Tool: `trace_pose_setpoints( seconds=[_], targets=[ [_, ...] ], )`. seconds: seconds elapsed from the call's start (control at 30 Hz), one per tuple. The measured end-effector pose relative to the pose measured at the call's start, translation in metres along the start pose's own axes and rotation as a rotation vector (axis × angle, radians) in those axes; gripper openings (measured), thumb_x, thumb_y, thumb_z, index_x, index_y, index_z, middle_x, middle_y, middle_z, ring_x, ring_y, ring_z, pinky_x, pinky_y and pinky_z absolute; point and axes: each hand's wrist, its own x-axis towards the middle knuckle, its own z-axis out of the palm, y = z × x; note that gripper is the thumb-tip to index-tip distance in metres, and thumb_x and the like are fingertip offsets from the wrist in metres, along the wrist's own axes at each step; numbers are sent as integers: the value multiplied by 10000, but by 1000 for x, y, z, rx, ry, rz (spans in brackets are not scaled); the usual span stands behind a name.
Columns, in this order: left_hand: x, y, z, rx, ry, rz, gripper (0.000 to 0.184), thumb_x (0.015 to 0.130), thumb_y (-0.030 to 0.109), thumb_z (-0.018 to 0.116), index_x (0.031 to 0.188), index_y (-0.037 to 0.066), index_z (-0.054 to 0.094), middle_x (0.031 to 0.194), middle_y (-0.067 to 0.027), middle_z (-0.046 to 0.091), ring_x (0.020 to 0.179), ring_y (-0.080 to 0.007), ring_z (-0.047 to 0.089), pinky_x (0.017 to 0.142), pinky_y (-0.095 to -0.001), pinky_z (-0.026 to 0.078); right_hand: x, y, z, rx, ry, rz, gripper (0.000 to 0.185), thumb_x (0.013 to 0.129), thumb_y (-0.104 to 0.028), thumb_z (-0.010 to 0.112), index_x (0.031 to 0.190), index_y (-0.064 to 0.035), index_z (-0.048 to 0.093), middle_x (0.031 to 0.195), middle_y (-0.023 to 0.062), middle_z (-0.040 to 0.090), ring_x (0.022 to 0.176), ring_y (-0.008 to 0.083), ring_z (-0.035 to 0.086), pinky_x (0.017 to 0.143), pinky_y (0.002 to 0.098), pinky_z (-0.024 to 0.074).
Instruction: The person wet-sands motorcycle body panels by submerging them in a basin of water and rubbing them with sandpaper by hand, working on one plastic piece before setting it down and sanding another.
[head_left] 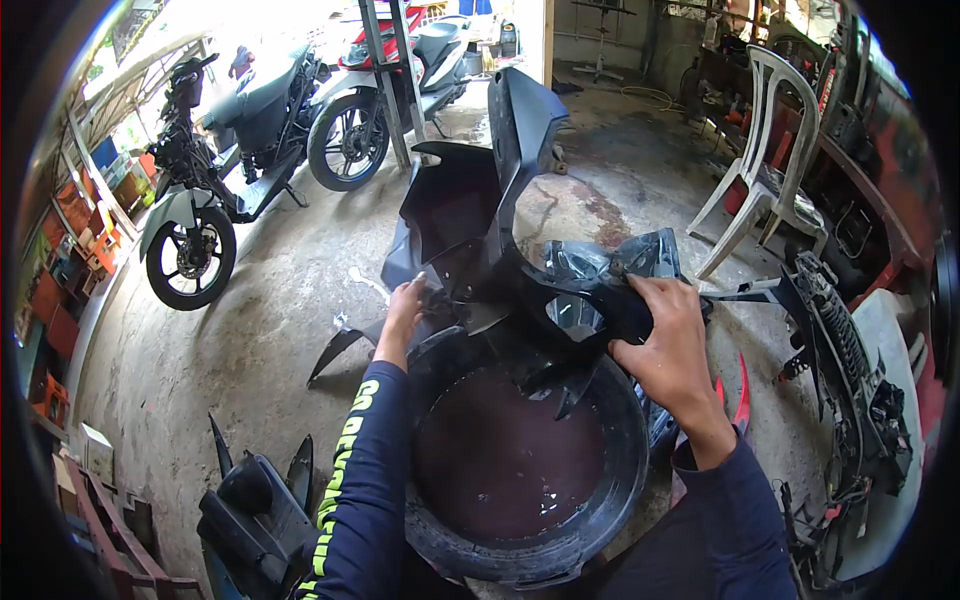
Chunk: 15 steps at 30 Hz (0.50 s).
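Observation:
A large dark plastic motorcycle panel (520, 262) is held over a round black tub (625, 490) of murky reddish-brown liquid. My right hand (670, 345) grips the panel's right part, thumb below and fingers over the top. On the left, my left hand (405, 318) is closed at the panel's edge, near its inner face. The panel's lower pointed end hangs above the liquid. Behind my right hand lie dark glossy plastic pieces (650, 255).
Two motorcycles (270, 110) (350, 140) stand at the back left. A plastic chair (765, 150) stands at the back right. More dark panels (260, 510) lie at the lower left, and a long body part (850, 370) lies at the right.

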Motion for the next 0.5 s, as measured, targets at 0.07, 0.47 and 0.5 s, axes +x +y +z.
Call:
trace_pose_setpoints(
  seconds=[0.07,0.47,0.5],
  targets=[
    [-18,15,14,75,19,44,636,925,385,594,1410,18,408,1395,-189,480,1268,-313,478,1019,-472,391,-1,-1,6,8,4,-22,648,598,-157,736,1200,46,608,1148,187,590,1130,365,485,1014,413,395],
    [-133,37,65,340,408,531,481,852,180,555,1283,-31,518,1293,-262,524,1262,-391,466,1070,-438,366,-39,-7,42,62,-143,150,657,607,-216,732,1205,32,618,1143,204,607,1090,381,508,986,421,416],
    [-151,41,72,281,374,660,499,845,192,566,1296,-15,511,1315,-250,507,1291,-387,436,1091,-436,344,-41,-8,43,66,-182,168,643,625,-192,714,1218,31,605,1157,202,598,1110,386,489,984,428,420]
  ],
)
